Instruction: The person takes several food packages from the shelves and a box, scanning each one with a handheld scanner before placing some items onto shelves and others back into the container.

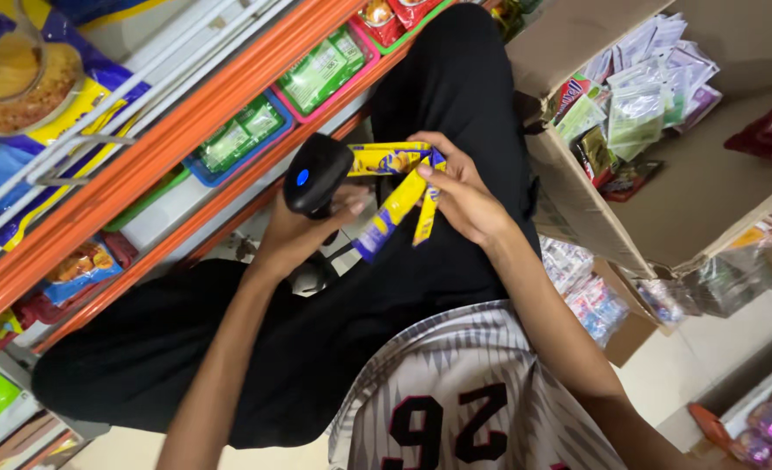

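My left hand [295,233] grips a black handheld scanner [315,174] with a small blue light on its head. My right hand [463,196] holds several yellow and blue stick sachets [396,198] fanned out just right of the scanner's head; one lies across the top, others hang down. Both hands are above my lap in black trousers, close together and almost touching around the sachets.
Orange shelf rails [168,148] with coloured bins of green packets [321,70] run across the upper left. An open cardboard box [577,209] with small sachets [638,96] stands at right. More packets [582,287] lie on the floor beside it.
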